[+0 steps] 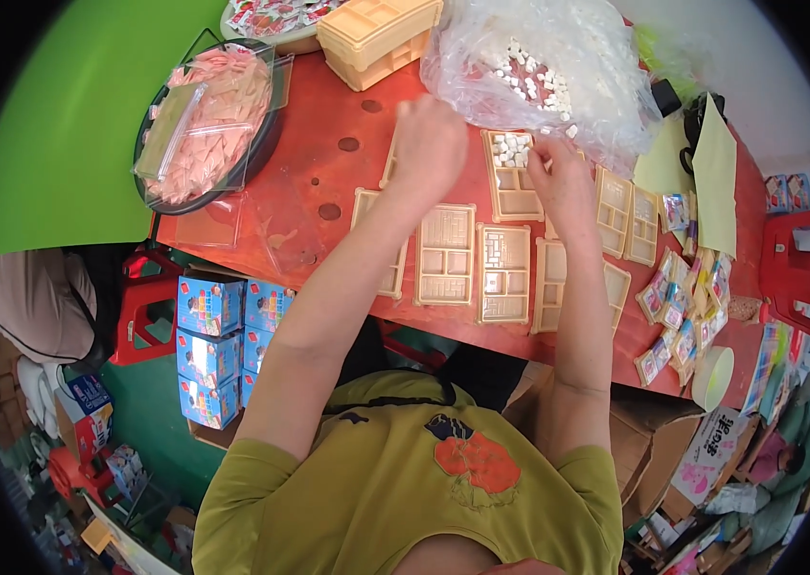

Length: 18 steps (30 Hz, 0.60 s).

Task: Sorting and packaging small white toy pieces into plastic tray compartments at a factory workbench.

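Observation:
Beige compartment trays [446,254] lie in rows on the red table. One far tray [517,203] has small white cubes [510,149] heaped in its upper compartment. My right hand [561,182] is at this tray's right edge, thumb and fingertips drawn together beside the cubes; what they grip is too small to tell. My left hand [432,144] is curled above another tray [388,161] to the left, its fingertips hidden beneath it. Just beyond my hands, a clear plastic bag [606,67] spreads open with more loose white cubes [539,81] on it.
A black basin [269,158] of pink packets stands left, beside stacked beige trays [376,43]. Small colourful packets [687,307] and a pale green cup [712,378] lie at right. Blue boxes [208,355] and a red stool [146,311] are below the table's left side.

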Motion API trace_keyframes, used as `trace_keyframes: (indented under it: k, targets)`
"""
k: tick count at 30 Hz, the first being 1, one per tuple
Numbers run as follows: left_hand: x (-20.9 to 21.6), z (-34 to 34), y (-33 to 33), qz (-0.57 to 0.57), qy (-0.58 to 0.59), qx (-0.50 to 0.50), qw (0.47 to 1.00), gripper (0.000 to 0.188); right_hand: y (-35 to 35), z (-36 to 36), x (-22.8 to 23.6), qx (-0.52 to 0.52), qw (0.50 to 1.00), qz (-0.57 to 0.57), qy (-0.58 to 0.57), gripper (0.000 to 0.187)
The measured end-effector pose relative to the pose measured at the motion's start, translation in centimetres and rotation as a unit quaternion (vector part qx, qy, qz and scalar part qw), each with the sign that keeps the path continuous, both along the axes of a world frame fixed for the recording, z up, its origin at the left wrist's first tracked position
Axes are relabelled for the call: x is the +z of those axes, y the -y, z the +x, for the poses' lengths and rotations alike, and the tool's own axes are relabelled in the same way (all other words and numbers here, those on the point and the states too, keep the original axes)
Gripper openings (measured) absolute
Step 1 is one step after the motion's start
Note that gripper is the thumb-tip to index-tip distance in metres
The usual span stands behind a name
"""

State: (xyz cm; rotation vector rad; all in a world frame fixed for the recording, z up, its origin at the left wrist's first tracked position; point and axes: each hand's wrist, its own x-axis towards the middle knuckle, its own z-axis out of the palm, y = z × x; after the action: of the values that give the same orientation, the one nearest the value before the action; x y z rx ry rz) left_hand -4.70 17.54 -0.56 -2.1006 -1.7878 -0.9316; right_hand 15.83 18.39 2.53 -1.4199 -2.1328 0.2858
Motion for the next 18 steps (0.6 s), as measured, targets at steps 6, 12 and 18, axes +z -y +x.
trace_keyframes:
  k: [6,12,18]
  targets:
    - [-0.5,-4.2,-5.1,-0.113,0.043,0.134,0.983,0.014,-3.4,-0.5,-0.4,0.052,0.997,0.048,-0.031,0.013]
    - [0.7,-4.1,-6.3,-0.286,0.117,0.091,0.947,0.018,-13.2,-1.0,-0.5,0.027,0.996,0.072,-0.051,0.018]
    - [0.0,-4.4,-6.3,-0.247,0.108,0.062,0.961,0.019,-19.7,-4.7,-3.1,-0.042,0.978,0.07,0.192,0.034]
